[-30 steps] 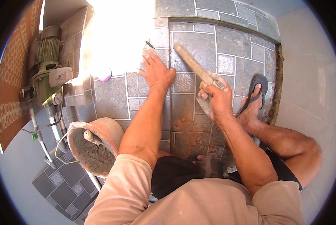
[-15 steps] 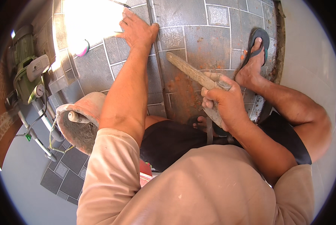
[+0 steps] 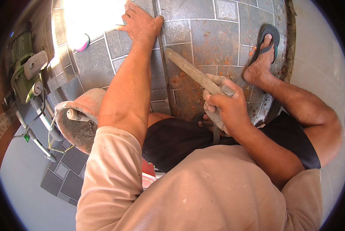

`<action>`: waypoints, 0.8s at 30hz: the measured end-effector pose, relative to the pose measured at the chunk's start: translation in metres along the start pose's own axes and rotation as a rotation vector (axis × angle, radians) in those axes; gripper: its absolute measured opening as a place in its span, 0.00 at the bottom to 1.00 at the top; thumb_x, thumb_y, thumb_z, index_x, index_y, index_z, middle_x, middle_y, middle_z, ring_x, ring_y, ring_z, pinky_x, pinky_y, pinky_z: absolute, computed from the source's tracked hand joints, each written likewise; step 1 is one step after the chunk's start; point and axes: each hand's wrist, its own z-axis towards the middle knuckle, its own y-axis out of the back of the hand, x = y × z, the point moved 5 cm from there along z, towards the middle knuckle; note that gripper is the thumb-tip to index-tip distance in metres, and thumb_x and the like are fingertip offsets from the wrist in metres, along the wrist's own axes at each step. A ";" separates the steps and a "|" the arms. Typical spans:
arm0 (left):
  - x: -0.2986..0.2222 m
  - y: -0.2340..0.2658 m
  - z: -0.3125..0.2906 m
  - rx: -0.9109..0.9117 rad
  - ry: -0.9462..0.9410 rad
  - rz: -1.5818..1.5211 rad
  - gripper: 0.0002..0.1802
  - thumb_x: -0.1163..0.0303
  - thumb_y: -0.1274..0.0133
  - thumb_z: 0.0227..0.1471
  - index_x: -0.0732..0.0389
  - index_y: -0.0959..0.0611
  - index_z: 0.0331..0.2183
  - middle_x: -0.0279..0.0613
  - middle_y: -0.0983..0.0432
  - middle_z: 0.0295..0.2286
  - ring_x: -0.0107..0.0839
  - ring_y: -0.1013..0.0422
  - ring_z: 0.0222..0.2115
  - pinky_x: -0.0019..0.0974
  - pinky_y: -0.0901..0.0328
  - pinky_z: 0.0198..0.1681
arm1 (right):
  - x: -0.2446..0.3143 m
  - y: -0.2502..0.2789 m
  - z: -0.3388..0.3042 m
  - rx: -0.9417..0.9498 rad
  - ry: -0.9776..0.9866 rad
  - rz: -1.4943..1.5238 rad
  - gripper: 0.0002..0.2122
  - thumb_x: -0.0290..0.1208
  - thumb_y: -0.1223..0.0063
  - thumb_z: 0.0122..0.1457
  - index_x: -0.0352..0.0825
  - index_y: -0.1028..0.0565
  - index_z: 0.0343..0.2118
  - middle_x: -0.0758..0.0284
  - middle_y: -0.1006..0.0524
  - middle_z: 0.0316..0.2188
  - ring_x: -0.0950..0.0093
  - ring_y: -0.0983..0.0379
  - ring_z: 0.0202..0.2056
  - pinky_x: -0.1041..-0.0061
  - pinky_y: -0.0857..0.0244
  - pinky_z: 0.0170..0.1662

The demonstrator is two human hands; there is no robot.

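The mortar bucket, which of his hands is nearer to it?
Left, though not by much. The left hand lies flat on the tiled floor, up beyond the mortar bucket. The right hand holds the wooden handle, farther to the bucket's right.

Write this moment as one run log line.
left hand: flat on tile floor | right hand: grips wooden tool | bucket: beside left arm

Bucket (image 3: 78, 123) crowds left — tiles (image 3: 218, 38) seemingly open.

handle (image 3: 188, 71): worn matt wood | floor tiles (image 3: 215, 34): grey, textured ceramic | bucket (image 3: 80, 123): rough, mortar-crusted
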 end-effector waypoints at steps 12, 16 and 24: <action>0.005 -0.012 0.011 0.035 -0.020 0.066 0.68 0.50 0.31 0.45 0.67 0.54 0.72 0.56 0.46 0.68 0.50 0.46 0.67 0.78 0.54 0.67 | 0.016 -0.003 0.008 0.114 0.100 -0.058 0.25 0.17 0.47 0.57 0.22 0.30 0.60 0.70 0.24 0.30 0.82 0.30 0.27 0.80 0.35 0.31; 0.003 -0.008 0.011 0.071 0.002 0.056 0.68 0.51 0.31 0.45 0.67 0.55 0.72 0.55 0.46 0.68 0.50 0.46 0.68 0.77 0.54 0.67 | 0.019 0.000 0.012 0.114 0.117 -0.046 0.27 0.15 0.49 0.56 0.24 0.32 0.61 0.67 0.25 0.31 0.80 0.33 0.25 0.77 0.35 0.32; 0.005 -0.005 0.011 0.043 0.005 0.073 0.69 0.49 0.31 0.44 0.65 0.55 0.73 0.54 0.48 0.69 0.49 0.47 0.69 0.77 0.53 0.67 | 0.030 0.000 0.030 0.045 0.273 -0.001 0.26 0.14 0.51 0.57 0.22 0.33 0.62 0.62 0.25 0.33 0.78 0.33 0.26 0.74 0.34 0.35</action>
